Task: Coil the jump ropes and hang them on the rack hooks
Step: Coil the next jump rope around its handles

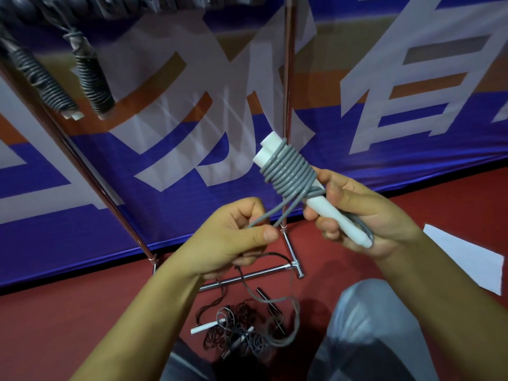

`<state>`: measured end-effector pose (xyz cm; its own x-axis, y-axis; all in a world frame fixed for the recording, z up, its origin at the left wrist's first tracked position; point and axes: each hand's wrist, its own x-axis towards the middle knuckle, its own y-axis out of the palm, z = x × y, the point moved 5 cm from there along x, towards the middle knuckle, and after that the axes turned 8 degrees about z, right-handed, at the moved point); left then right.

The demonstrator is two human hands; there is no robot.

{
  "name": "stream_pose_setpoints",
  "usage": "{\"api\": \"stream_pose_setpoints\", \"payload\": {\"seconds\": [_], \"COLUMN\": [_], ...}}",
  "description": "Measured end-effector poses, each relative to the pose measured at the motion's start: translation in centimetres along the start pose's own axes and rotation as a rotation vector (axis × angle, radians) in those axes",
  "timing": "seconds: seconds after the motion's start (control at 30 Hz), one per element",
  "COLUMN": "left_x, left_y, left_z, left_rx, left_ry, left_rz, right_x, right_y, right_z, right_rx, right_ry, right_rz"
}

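Note:
My right hand (365, 215) grips two white jump-rope handles (334, 213) held side by side, with several turns of grey rope (288, 171) wound round their upper part. My left hand (242, 235) pinches the loose grey cord (270, 214) between thumb and fingers, just below and left of the coil. The rest of that cord trails down to the floor. Two coiled ropes (93, 75) hang from the rack's top bar at the upper left.
The chrome rack has an upright pole (287, 78) behind the coil and a foot bar (247, 276) on the red floor. A tangled pile of dark ropes (236, 328) with handles lies below. A blue banner stands behind. White paper (467, 257) lies at the right.

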<state>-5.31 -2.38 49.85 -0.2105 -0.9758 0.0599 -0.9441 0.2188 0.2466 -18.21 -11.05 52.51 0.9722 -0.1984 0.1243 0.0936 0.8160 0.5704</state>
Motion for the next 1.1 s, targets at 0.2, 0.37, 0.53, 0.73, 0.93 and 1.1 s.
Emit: {"api": "stream_pose_setpoints", "payload": {"seconds": [0.2,0.37,0.53,0.73,0.93,1.1], "left_x": [0.6,1.1,1.5,0.8,0.7,0.0], "left_y": [-0.7,-0.2,-0.7,-1.2,-2.0,-2.1], "left_z": [1.1,0.4,0.0,0.0,1.3,2.4], "left_rx": [0.282,0.515,0.651,0.647,0.730,0.641], "left_ry": [-0.064,-0.087,-0.140,-0.248,-0.314,-0.413], "left_rz": [-0.007,0.097,0.180,0.196,0.111,0.083], "right_x": [-0.4,-1.1,-1.3,-1.3,-0.4,0.0], "right_y": [-0.2,0.2,0.9,0.6,0.3,-1.2], "right_z": [-1.2,-1.0,-1.5,-2.6,-4.4,-5.6], "right_rx": [-0.026,-0.069,-0.253,-0.442,-0.837,-1.015], "right_ry": [0.064,0.201,0.450,0.614,0.708,0.693], "right_rz": [0.105,0.349,0.374,0.222,0.070,-0.086]}}
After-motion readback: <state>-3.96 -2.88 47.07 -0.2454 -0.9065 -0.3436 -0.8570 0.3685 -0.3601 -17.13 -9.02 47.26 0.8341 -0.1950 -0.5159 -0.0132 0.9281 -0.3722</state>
